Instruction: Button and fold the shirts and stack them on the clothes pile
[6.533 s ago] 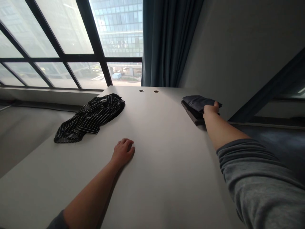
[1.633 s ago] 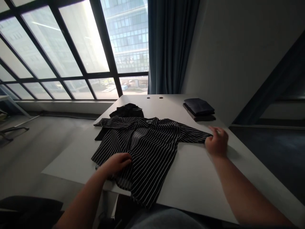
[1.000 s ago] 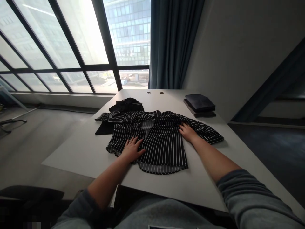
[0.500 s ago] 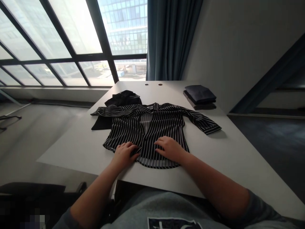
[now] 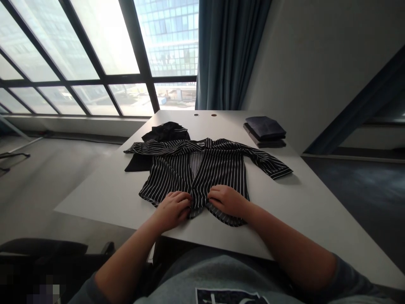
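Note:
A black shirt with white stripes [image 5: 221,164] lies spread on the white table, collar away from me and both sleeves out to the sides. Its front panels part in a V below the collar. My left hand [image 5: 174,207] is closed on the lower front edge near the middle, fingers curled into the cloth. To its right, my right hand [image 5: 226,199] grips the hem of the other panel, its fingertips bent around the fabric. Between the two hands the hem is bunched and slightly raised, and its pale inside shows beside each hand.
Dark crumpled clothing [image 5: 167,131] lies behind the left sleeve, with a flat black piece [image 5: 138,162] partly under the shirt. A stack of folded garments [image 5: 265,128] sits at the far right of the white table [image 5: 104,190]. A dark chair [image 5: 44,249] stands at lower left.
My left hand has moved right and closed on the shirt's front edge. My right hand has curled its fingers around the hem, and the cloth between them has been drawn up.

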Demonstrator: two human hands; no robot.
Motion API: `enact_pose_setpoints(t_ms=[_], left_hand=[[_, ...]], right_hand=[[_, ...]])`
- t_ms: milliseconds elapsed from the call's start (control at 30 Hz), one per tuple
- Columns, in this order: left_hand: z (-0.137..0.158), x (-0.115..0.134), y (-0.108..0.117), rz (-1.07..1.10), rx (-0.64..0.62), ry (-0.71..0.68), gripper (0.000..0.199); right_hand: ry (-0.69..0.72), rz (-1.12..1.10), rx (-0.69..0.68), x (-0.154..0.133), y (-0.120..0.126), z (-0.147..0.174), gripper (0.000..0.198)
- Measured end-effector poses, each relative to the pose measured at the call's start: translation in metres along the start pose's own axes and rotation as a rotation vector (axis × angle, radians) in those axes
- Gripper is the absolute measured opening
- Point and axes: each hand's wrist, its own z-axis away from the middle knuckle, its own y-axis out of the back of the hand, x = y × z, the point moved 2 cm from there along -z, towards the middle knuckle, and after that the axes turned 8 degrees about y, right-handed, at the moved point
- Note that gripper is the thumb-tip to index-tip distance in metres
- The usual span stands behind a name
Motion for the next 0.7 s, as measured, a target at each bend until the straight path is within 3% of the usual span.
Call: enact_pose_setpoints(t_ms=[200, 300, 433, 600, 700], left_hand=[[0.004, 0.005, 0.005, 0.118, -0.252, -0.102, 0.013], [-0.018, -0.010, 0.013, 0.124, -0.234, 0.021, 0.024], [-0.077, -0.036, 0.024, -0.062, -0.075, 0.343, 0.031], [-0.142, -0.046, 0.007, -0.125, -0.320, 0.512, 0.022], [-0.150, -0.050, -0.011, -0.097, -0.301, 0.545, 0.021]], right_hand=[[0.112, -0.060, -0.279, -0.016, -0.004, 0.005, 0.017], [0.139, -0.164, -0.334, -0.006, 0.001, -0.005, 0.018], [0.000, -0.164, -0.181, 0.036, 0.012, -0.043, 0.022], [-0.243, -0.048, -0.019, 0.089, -0.004, -0.084, 0.021], [-0.276, -0.093, 0.027, 0.105, -0.025, -0.086, 0.022]])
